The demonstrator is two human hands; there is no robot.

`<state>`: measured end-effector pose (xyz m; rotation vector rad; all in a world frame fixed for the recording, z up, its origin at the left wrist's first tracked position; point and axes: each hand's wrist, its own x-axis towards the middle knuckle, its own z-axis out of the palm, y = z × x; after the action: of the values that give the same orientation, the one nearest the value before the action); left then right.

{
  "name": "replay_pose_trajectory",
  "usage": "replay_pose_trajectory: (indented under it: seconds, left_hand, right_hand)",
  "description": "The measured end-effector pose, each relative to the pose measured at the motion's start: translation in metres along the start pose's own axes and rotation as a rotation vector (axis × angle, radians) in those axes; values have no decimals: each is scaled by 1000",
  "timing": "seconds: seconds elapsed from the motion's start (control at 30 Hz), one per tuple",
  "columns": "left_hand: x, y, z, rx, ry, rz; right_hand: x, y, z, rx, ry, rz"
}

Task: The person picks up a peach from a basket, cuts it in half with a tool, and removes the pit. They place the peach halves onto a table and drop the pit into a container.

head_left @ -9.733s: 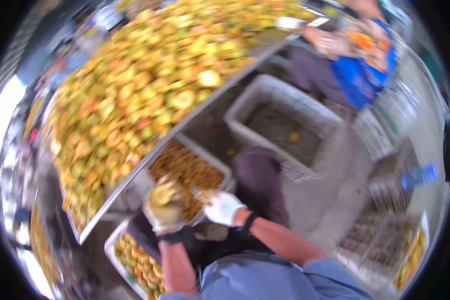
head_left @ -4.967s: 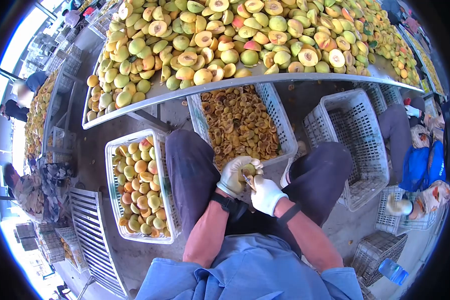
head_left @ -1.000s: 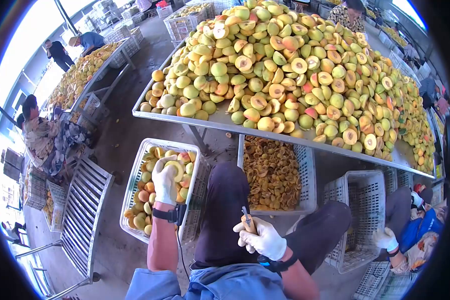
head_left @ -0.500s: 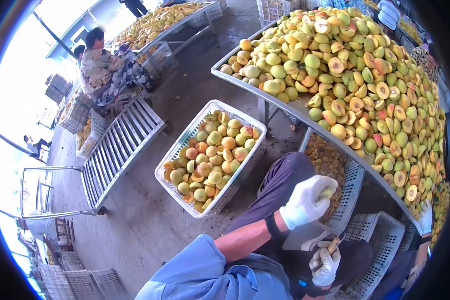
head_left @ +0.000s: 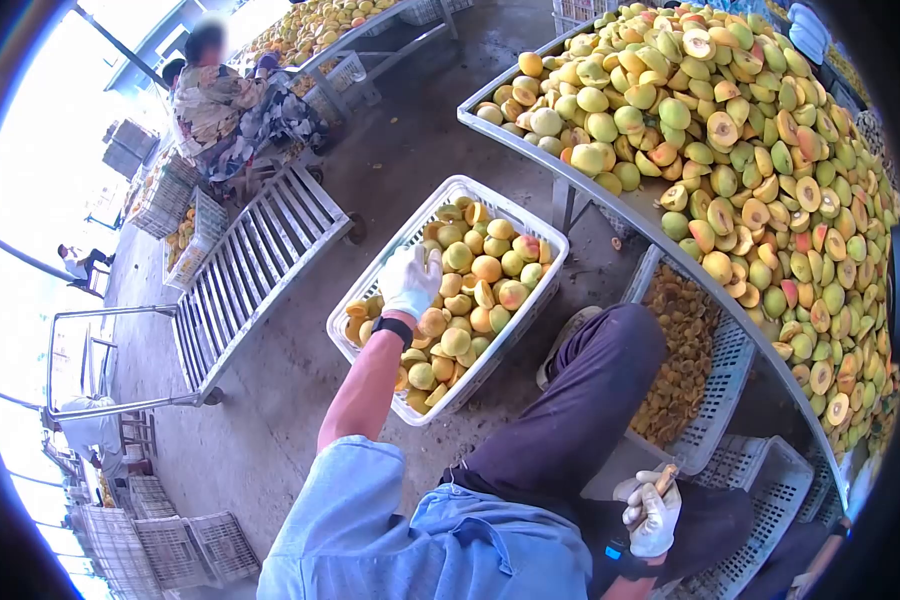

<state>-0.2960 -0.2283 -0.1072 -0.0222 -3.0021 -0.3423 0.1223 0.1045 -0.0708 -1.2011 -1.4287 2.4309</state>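
Note:
My left hand (head_left: 411,282), in a white glove, is over the peach halves (head_left: 457,340) in a white plastic crate (head_left: 440,408). Its fingers look spread, with no fruit visible between them. Close to my lap, my gloved right hand (head_left: 652,520) is closed around a small tool with a wooden handle (head_left: 666,478); its working end cannot be made out. To the right, a metal-edged table (head_left: 610,190) carries a big heap of halved yellow-green peaches (head_left: 740,170). Under its edge is a crate of brown peach pits (head_left: 678,350).
A slatted metal cart (head_left: 260,270) stands on the floor to the left. Beyond it, a seated person (head_left: 215,110) is beside another peach table (head_left: 320,35). Plastic crates (head_left: 760,510) stand by my right leg, and more crates (head_left: 175,545) are stacked at the lower left.
My left hand has moved left from beside the table, where it held a peach, to above the white crate; the peach has left it. My right hand still grips the tool near my lap.

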Motion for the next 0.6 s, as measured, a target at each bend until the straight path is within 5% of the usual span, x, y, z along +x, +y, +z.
replay_pose_trajectory:
  seconds: [0.03,0.1,0.17,0.2,0.3,0.33,0.37,0.43,0.47,0.6]
  left_hand:
    - [-6,-6,11,1,-6,-3]
    - [-28,-21,47,-26,21,349]
    - [-59,-44,91,49,-388,343]
    - [-53,-49,94,-140,-451,232]
    - [-35,-70,105,-1213,-233,-119]
    - [-32,-68,94,-984,-88,-156]
    - [-23,-90,117,-630,32,17]
    - [-31,-49,57,-169,-412,4]
    - [-37,-45,60,0,-415,127]
    - [-30,-19,57,107,-451,28]
  right_hand:
    - [1,1,4,-4,2,6]
    - [3,2,11,17,12,9]
    - [4,4,16,-16,4,19]
    - [7,1,18,-43,1,13]
    - [3,-5,24,-34,34,33]
    - [3,-5,26,-19,39,24]
    - [5,-2,25,-24,37,26]
    - [11,7,22,-87,33,12]
    - [12,8,25,-86,29,11]
    - [10,11,36,-196,14,65]
